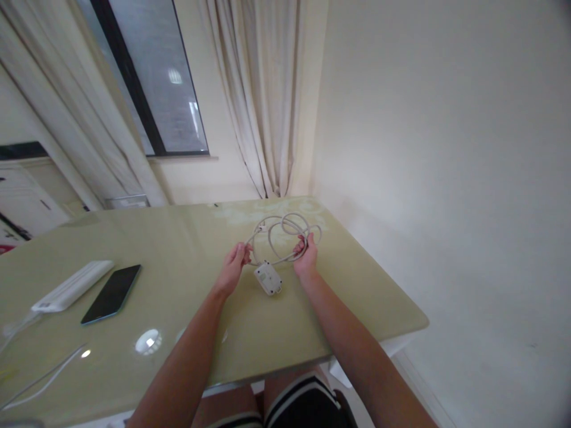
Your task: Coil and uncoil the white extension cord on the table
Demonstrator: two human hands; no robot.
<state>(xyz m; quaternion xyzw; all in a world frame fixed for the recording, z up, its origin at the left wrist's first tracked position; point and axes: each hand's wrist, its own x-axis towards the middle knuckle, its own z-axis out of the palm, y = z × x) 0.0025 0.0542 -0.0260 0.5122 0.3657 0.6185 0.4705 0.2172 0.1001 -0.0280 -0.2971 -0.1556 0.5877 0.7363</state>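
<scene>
A white cable (285, 229) lies in loose loops on the pale green table (178, 249), ending in a small white square socket block (268, 278) between my hands. My left hand (235, 266) pinches the cable at its left side. My right hand (306, 254) is closed round the loops on the right.
A white power strip (74, 286) and a dark phone (111, 293) lie at the left of the table, with thin white wires (44, 374) near the front left edge. Curtains (263, 101), a window and a plain wall stand behind and to the right.
</scene>
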